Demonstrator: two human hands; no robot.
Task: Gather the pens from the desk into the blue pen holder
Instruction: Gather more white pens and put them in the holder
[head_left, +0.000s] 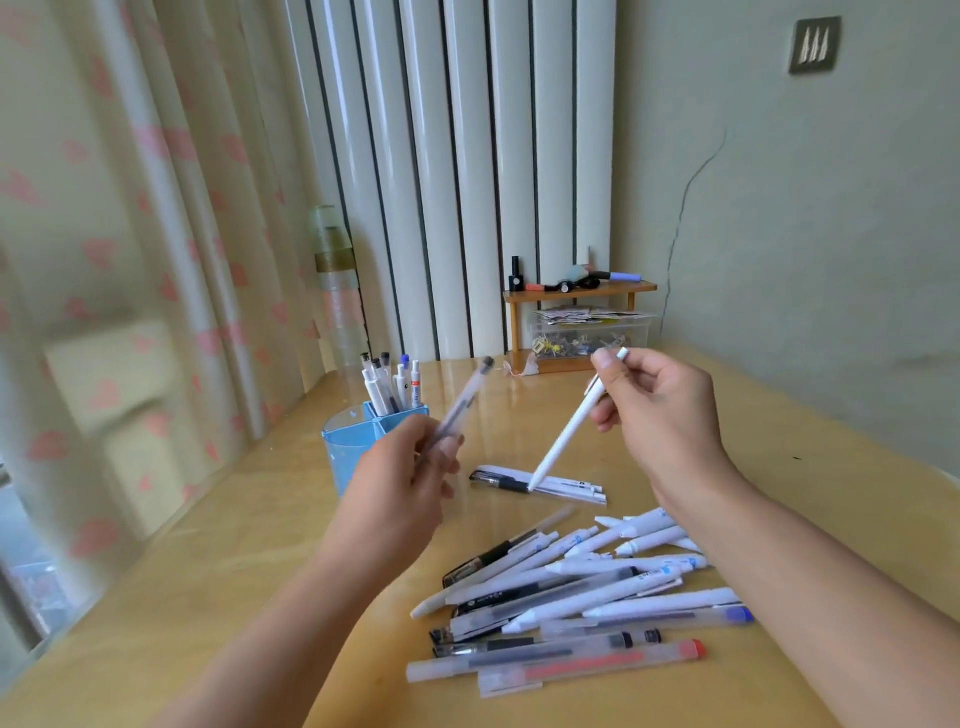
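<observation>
The left hand (410, 467) is pinching a clear pen (462, 402); the right hand (660, 410) is pinching a white pen (571, 421). Each should be going tip-down into the blue pen holder (348, 441) on the far left.

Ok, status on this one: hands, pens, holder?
Left hand grips a clear pen, right hand a white pen. Blue pen holder partly filled. Pile of pens on the desk. Nothing blocking.
</observation>
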